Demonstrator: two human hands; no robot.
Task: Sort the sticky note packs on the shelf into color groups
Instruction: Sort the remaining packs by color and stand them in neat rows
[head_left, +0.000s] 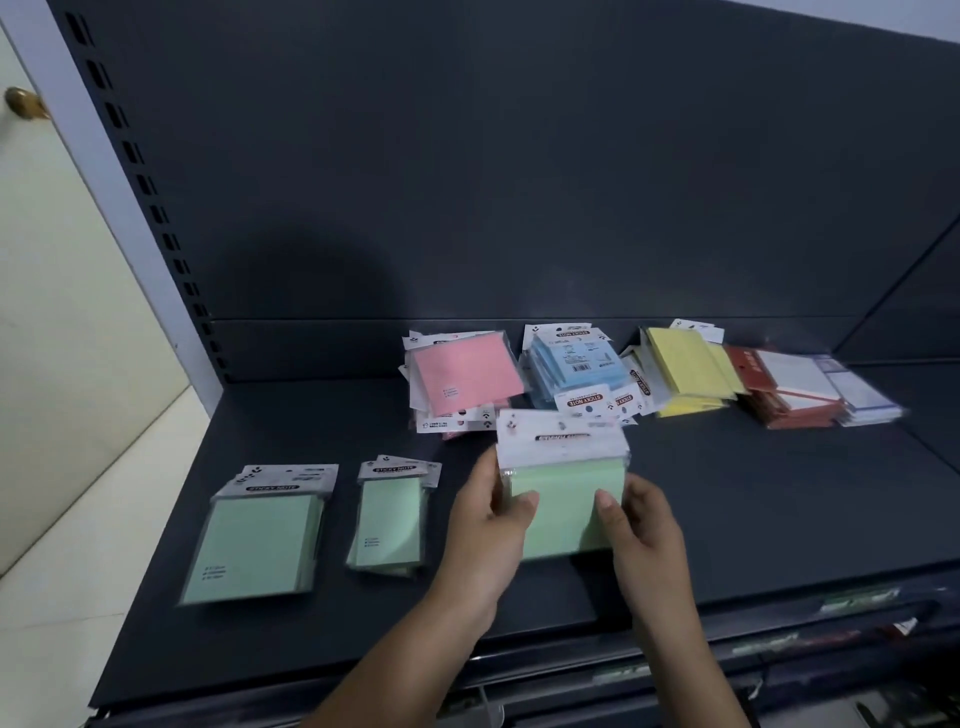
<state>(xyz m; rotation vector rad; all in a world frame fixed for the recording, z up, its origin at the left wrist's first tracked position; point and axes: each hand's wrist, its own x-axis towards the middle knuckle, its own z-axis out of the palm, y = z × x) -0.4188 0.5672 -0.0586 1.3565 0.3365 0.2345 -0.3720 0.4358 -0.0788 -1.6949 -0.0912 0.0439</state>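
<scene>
The words "STICKY NOTE" are printed in white on a dark band across the header card of the narrow green pack (389, 519) at near left. The same words are seen on the wide green pack (254, 545) left of it. The label is repeated upside down on the blue pile (576, 364) and sideways on the yellow pile (685, 369). On the middle green pack (566, 499) the print is blurred.

To your left stands a cream door (67, 322) with a brass knob (23, 101). Beside it a pale grey post (127, 218) rises, with a column of dark slots (158, 214) next to it. Your rounded shadow (322, 280) falls on the dark back panel (519, 156). Pale floor (62, 623) lies lower left, and blurred label strips (860, 597) lower right.
</scene>
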